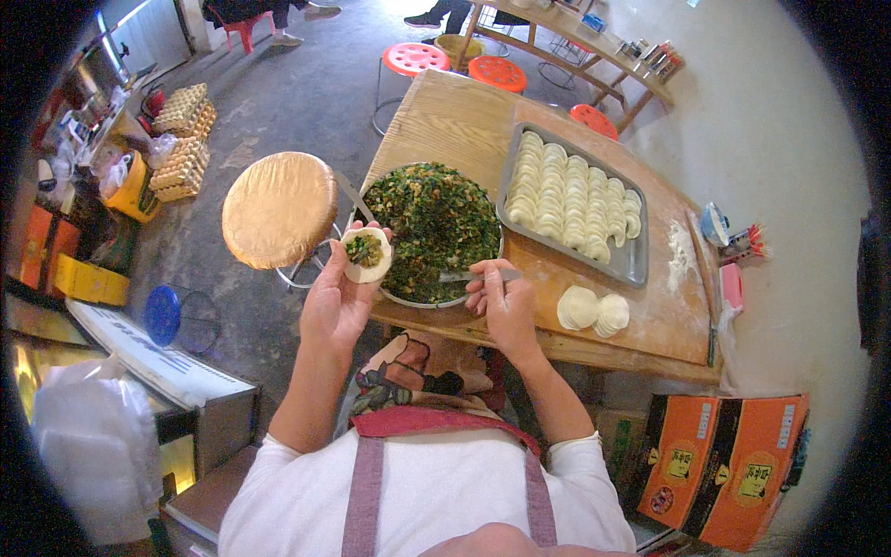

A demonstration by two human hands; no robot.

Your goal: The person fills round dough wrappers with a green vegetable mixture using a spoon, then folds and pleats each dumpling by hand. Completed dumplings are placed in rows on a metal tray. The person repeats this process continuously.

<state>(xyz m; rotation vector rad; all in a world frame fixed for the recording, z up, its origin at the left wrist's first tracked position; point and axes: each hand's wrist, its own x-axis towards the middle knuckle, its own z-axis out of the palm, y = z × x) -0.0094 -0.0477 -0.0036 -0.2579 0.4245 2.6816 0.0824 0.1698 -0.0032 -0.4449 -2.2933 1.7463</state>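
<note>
On the fingers of my left hand (341, 292) lies a round dough wrapper (367, 255) with chopped green filling at its middle. My right hand (502, 299) grips a flat metal spatula (456, 276), its blade over the near right part of a large round bowl of chopped greens filling (431, 223). A second flat metal utensil (355, 198) leans at the bowl's left rim. Right of the bowl, a grey metal tray (630, 268) holds rows of folded dumplings (553, 188). Two overlapping stacks of flat wrappers (592, 311) lie on the wooden table (536, 278) near my right hand.
A round gold-covered stool (278, 209) stands left of the table. Flour (681, 257) and a rolling pin (702, 268) are at the table's right side. Red stools (498, 74) stand beyond the table. Egg trays (179, 163) are stacked at left; orange boxes (752, 466) stand at lower right.
</note>
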